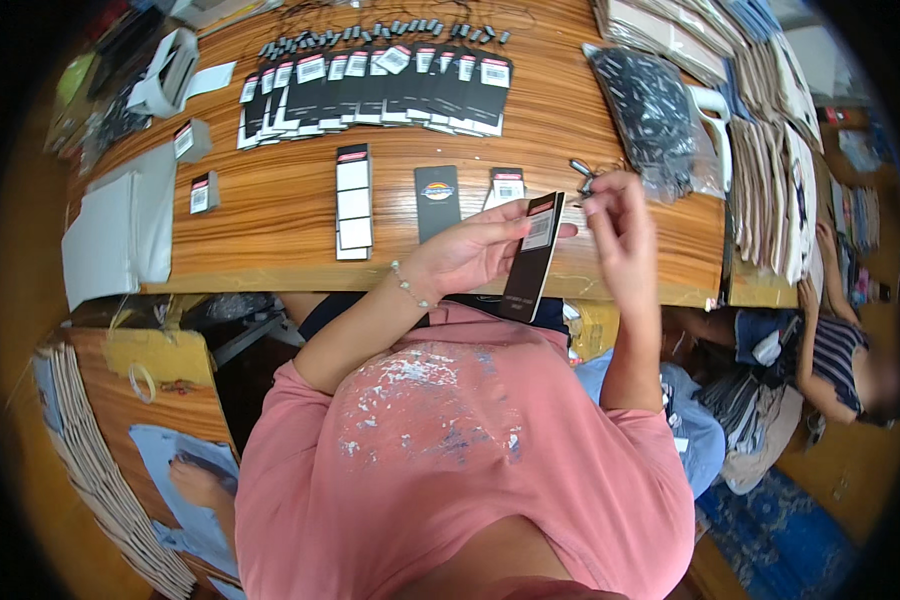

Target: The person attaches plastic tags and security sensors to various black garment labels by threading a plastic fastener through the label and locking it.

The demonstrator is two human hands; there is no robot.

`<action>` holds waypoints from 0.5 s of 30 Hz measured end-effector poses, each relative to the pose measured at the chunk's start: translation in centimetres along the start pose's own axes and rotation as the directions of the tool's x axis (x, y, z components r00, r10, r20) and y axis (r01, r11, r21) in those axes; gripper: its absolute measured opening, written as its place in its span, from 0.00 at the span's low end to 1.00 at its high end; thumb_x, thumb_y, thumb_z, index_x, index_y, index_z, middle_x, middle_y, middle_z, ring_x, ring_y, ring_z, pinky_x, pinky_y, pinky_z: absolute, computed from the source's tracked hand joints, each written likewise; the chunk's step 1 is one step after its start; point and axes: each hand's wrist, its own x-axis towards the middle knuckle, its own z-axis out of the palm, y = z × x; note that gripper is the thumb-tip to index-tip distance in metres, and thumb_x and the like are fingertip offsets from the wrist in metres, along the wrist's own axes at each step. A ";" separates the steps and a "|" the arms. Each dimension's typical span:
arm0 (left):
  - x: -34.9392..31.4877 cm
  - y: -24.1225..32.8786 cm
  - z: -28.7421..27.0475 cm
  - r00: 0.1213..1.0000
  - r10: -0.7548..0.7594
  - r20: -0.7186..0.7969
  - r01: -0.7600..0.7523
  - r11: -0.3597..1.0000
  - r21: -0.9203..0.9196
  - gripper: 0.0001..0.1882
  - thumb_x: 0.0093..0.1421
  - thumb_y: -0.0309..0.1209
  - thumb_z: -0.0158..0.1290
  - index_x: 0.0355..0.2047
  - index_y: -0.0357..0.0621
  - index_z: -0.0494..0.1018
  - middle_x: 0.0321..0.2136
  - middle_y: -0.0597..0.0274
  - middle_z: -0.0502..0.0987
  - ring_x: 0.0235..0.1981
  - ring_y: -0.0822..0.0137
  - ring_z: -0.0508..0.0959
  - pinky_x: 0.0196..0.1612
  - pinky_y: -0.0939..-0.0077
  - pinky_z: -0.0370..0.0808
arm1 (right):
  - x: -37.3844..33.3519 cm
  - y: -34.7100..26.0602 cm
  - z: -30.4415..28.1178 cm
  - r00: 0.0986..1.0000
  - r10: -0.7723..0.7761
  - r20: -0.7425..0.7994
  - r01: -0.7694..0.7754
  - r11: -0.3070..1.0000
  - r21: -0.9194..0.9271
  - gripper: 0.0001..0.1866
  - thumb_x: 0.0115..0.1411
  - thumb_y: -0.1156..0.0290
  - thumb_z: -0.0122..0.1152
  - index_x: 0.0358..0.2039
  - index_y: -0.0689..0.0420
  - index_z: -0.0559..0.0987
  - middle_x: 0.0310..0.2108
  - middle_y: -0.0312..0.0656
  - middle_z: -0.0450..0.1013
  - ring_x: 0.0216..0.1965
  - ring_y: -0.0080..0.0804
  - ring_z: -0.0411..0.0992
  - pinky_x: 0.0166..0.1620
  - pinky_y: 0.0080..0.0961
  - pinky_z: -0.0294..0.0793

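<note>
My left hand (475,247) grips black hang tags (530,265) tilted above the table's front edge, a white barcode sticker on the upper part. Just right of their top end, my right hand (625,235) pinches a thin dark tag string (579,206), partly hidden by the fingers and blurred. Small dark string fasteners (581,168) lie beside those fingers. On the table before me are a black tag with a coloured logo (437,200), a barcoded tag (507,185) and a tall stack of white-panelled cards (353,205).
A fanned row of black hang tags (390,95) with strings spans the far table. Small sticker stacks (204,193) and white sheets (105,235) lie left. At right are a plastic bag of dark fasteners (650,115) and folded garments (770,190). Other people work at both sides.
</note>
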 end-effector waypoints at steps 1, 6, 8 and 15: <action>0.2 0.1 -0.1 1.000 0.017 -0.013 -0.017 1.000 -0.009 0.19 0.60 0.28 0.44 0.51 0.44 0.59 0.39 0.65 0.73 0.38 0.74 0.75 0.40 0.80 0.73 | -0.5 -0.6 1.2 0.999 0.039 0.025 -0.040 0.999 0.031 0.06 0.56 0.80 0.48 0.35 0.61 0.66 0.20 0.39 0.67 0.21 0.25 0.69 0.25 0.19 0.65; -0.1 1.8 -0.5 0.989 0.148 0.027 -0.147 0.988 -0.038 0.17 0.59 0.26 0.44 0.49 0.41 0.60 0.42 0.57 0.71 0.40 0.68 0.74 0.42 0.77 0.74 | -1.3 0.4 3.3 0.984 -0.130 0.124 0.147 0.979 -0.140 0.07 0.53 0.82 0.51 0.33 0.62 0.66 0.21 0.46 0.71 0.23 0.35 0.73 0.26 0.23 0.70; -0.5 2.4 -0.4 0.981 0.193 -0.016 -0.188 0.968 0.163 0.16 0.58 0.26 0.46 0.48 0.40 0.61 0.42 0.57 0.71 0.41 0.69 0.74 0.41 0.78 0.74 | -1.8 0.5 3.0 0.982 0.001 0.189 0.004 1.000 -0.028 0.07 0.57 0.78 0.49 0.36 0.63 0.67 0.25 0.45 0.72 0.28 0.29 0.73 0.31 0.23 0.71; -1.4 2.9 3.2 0.961 0.276 -0.031 -0.171 0.676 0.717 0.12 0.55 0.26 0.51 0.40 0.39 0.67 0.33 0.67 0.72 0.33 0.80 0.72 0.33 0.87 0.70 | -0.1 3.0 2.2 0.862 0.289 0.416 -0.504 0.573 0.647 0.19 0.62 0.63 0.43 0.42 0.67 0.71 0.39 0.41 0.71 0.41 0.23 0.66 0.45 0.19 0.64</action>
